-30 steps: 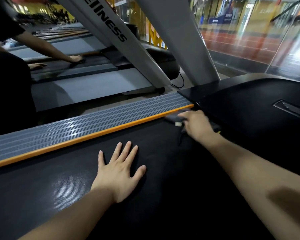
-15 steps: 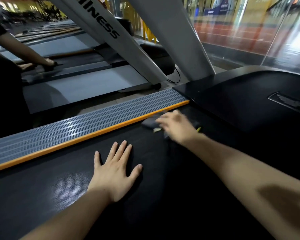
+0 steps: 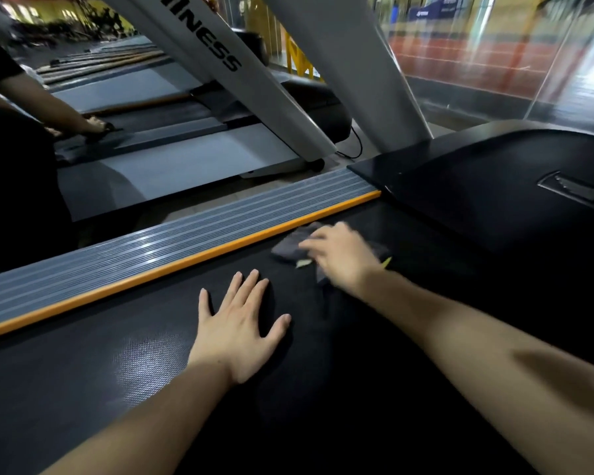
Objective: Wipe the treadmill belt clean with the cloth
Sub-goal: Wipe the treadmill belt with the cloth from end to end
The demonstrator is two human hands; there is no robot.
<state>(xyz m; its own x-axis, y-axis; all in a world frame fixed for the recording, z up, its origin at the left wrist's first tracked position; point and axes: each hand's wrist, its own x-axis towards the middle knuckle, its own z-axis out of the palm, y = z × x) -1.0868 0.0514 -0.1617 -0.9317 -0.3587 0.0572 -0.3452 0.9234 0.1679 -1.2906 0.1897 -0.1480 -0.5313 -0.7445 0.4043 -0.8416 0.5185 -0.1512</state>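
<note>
The black textured treadmill belt (image 3: 124,378) fills the lower part of the view. My left hand (image 3: 237,323) lies flat on it, fingers spread, holding nothing. A little further along, my right hand (image 3: 340,255) presses down on a dark grey cloth (image 3: 288,246) with a yellow-green tag. The cloth lies on the belt close to the orange strip (image 3: 172,269), near the belt's front end. Most of the cloth is hidden under my right hand, which is blurred.
A grey ribbed side rail (image 3: 151,248) runs beside the orange strip. The black motor cover (image 3: 494,186) rises at the right. White uprights (image 3: 254,77) slant overhead. Another person (image 3: 18,159) at the left wipes the neighbouring treadmill (image 3: 172,166).
My right hand has slid the cloth back along the belt from the corner by the motor cover, towards my left hand. My left hand has stayed flat in place.
</note>
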